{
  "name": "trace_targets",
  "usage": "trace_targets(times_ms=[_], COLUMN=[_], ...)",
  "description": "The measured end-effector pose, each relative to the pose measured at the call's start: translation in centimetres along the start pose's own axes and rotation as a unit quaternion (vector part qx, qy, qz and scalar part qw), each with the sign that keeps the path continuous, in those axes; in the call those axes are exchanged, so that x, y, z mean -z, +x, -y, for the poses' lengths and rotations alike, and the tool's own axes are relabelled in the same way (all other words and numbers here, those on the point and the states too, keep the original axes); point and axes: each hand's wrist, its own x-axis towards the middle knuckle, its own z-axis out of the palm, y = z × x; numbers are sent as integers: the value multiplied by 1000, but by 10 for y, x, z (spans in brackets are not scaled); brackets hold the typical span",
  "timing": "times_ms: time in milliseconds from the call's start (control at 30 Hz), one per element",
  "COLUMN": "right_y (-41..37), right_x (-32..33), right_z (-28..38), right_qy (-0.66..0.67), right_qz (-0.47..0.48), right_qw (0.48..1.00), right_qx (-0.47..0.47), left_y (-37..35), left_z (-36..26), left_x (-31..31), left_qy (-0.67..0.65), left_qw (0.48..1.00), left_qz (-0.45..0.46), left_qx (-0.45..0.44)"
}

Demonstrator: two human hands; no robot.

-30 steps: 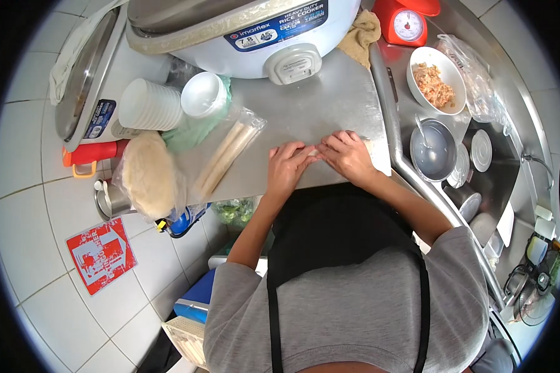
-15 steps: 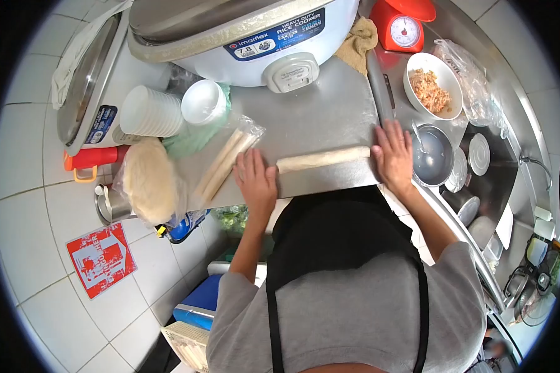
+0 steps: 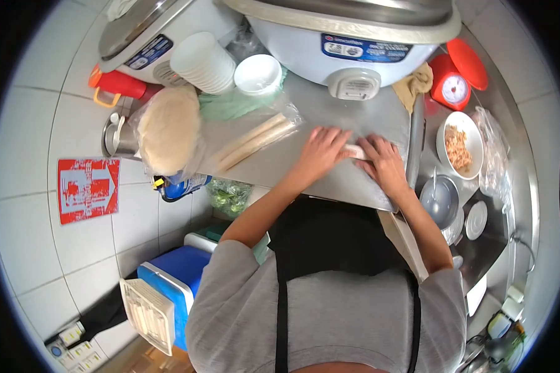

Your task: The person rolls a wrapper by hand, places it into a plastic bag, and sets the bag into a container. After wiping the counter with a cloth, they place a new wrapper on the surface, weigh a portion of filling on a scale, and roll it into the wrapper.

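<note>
"Where is the pale roll (image 3: 355, 151)?"
"On the worktop (image 3: 320, 110), between the left hand (image 3: 325, 151) and the right hand (image 3: 384, 165)."
"Are they holding it?"
"Both curl over it and touch it. I can't tell if they squeeze."
"What's on the left?"
"Two long rolls (image 3: 261, 140) in a clear bag (image 3: 292, 112), and white cups (image 3: 202, 65) farther back."
"And on the right?"
"A white bowl (image 3: 475, 142) with food (image 3: 458, 150), and a red scale (image 3: 440, 78) on its far side."

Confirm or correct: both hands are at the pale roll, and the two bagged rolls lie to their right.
Wrong side: in the head view, the two bagged rolls lie to the left of the left hand and right hand, both indeed at the pale roll.
</note>
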Motion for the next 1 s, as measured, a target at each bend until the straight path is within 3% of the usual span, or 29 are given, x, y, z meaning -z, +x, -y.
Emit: trace_targets(times_ms=[200,333,433,533,633,833,933,1000], right_y=[-9,10,37,83,110,69,54,65], right_x=[8,19,26,29,20,-2,6,2], right_z=[-18,-25,-18,11,38,18,19,32], right_qy=[62,110,247,256,267,254,126,127], right_qz=[26,122,186,295,240,189,189,170], right_qw=[997,986,951,918,933,948,971,968], right_qx=[23,26,-19,-66,12,21,77,138], left_y=[-35,-37,-52,-73,-85,-110,-110,-109], left_z=[23,29,35,46,49,40,32,25], left_x=[16,28,40,71,111,59,46,48], left_qy=[-49,-52,-78,-131,-190,-266,-266,-311], left_qw=[998,995,993,978,933,912,886,858], left_qz=[22,65,26,-64,-133,-138,-159,-161], left_qx=[36,53,85,151,274,281,345,375])
